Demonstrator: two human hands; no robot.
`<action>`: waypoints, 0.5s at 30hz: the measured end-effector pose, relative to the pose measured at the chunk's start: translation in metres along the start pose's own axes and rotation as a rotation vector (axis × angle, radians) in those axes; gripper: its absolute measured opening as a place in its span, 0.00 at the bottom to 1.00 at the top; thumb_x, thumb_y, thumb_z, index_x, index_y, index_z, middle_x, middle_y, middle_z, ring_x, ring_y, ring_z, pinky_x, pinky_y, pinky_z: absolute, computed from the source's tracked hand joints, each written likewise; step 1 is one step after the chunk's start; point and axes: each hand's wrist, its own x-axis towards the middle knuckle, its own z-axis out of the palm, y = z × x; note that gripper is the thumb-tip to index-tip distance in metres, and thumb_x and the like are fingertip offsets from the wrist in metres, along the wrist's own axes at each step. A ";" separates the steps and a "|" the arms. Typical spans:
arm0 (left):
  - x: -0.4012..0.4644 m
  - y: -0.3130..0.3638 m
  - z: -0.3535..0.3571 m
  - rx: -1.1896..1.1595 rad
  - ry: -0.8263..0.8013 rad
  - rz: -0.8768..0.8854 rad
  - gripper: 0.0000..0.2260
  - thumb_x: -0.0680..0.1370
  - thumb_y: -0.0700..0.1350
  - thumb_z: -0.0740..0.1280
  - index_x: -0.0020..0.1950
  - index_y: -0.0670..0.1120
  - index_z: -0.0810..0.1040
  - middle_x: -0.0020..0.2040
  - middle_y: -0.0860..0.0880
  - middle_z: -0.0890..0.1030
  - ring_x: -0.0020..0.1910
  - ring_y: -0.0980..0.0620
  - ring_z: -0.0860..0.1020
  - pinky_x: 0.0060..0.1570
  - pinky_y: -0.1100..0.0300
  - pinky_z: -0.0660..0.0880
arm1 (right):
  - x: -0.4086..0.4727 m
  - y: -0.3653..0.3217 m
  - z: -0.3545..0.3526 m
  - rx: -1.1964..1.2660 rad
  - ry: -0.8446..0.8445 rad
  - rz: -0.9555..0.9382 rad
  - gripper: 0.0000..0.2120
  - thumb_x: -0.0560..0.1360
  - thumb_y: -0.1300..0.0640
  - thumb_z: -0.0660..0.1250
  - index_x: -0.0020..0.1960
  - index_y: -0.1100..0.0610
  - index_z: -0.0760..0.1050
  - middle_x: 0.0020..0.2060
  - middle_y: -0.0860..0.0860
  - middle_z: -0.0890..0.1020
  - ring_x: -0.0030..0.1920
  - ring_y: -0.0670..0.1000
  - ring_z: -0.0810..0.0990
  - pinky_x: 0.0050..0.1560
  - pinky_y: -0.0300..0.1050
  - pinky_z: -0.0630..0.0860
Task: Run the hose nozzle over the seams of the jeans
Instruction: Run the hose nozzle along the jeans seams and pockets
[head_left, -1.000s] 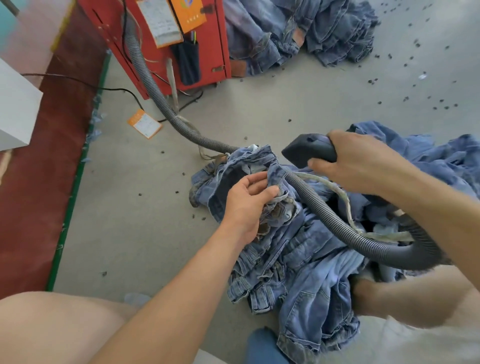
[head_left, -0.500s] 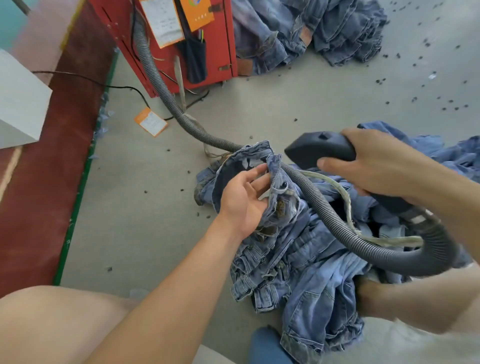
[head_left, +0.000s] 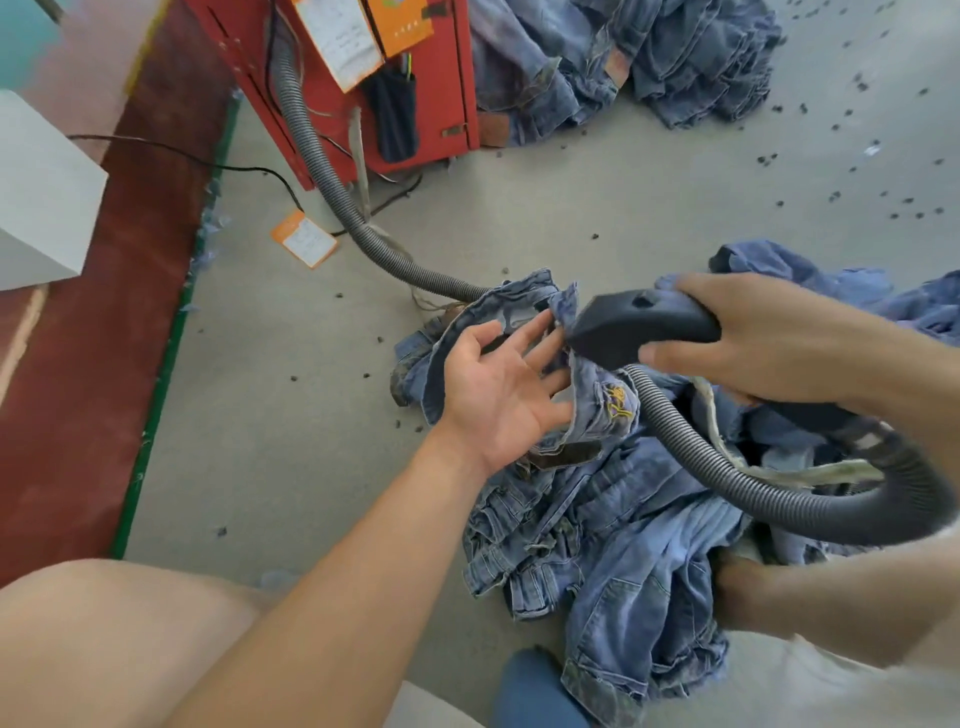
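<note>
A crumpled pair of blue jeans (head_left: 613, 530) lies on the grey floor in front of me, its waistband lifted. My left hand (head_left: 498, 395) is palm up with the fingers spread, and the fingertips slip under the raised waistband edge (head_left: 563, 306). My right hand (head_left: 769, 338) grips the dark nozzle (head_left: 639, 327), whose tip touches that denim edge right by my left fingertips. The ribbed grey hose (head_left: 779, 488) loops from the nozzle down under my right arm and across the jeans.
The hose runs back to a red machine (head_left: 358, 88) at the top. A second heap of jeans (head_left: 649, 57) lies behind it. An orange tag (head_left: 304, 239) and dark specks lie on the floor. My bare knees flank the pile; a white box (head_left: 41, 192) stands at the left.
My left hand has let go of the bunched waistband and spread open. The nozzle in my right hand has moved left and down until it touches the denim edge.
</note>
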 end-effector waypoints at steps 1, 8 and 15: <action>0.001 -0.002 0.001 0.012 -0.003 -0.004 0.29 0.79 0.56 0.57 0.78 0.44 0.69 0.71 0.42 0.77 0.66 0.39 0.76 0.65 0.39 0.73 | 0.003 -0.002 0.006 -0.015 -0.020 -0.009 0.14 0.73 0.36 0.68 0.44 0.44 0.71 0.27 0.46 0.81 0.22 0.45 0.79 0.27 0.41 0.71; -0.003 -0.003 0.004 -0.067 -0.083 -0.028 0.32 0.80 0.56 0.56 0.81 0.43 0.64 0.78 0.41 0.69 0.79 0.36 0.64 0.74 0.29 0.57 | 0.017 0.003 -0.003 -0.053 0.206 0.124 0.12 0.78 0.41 0.68 0.48 0.48 0.72 0.36 0.51 0.80 0.33 0.52 0.80 0.34 0.47 0.74; -0.001 0.000 0.005 -0.074 -0.053 0.003 0.34 0.80 0.59 0.53 0.82 0.43 0.62 0.71 0.42 0.76 0.59 0.40 0.79 0.53 0.44 0.75 | 0.008 -0.012 0.019 -0.170 0.031 -0.011 0.13 0.75 0.37 0.67 0.45 0.45 0.70 0.36 0.46 0.79 0.36 0.47 0.76 0.35 0.47 0.68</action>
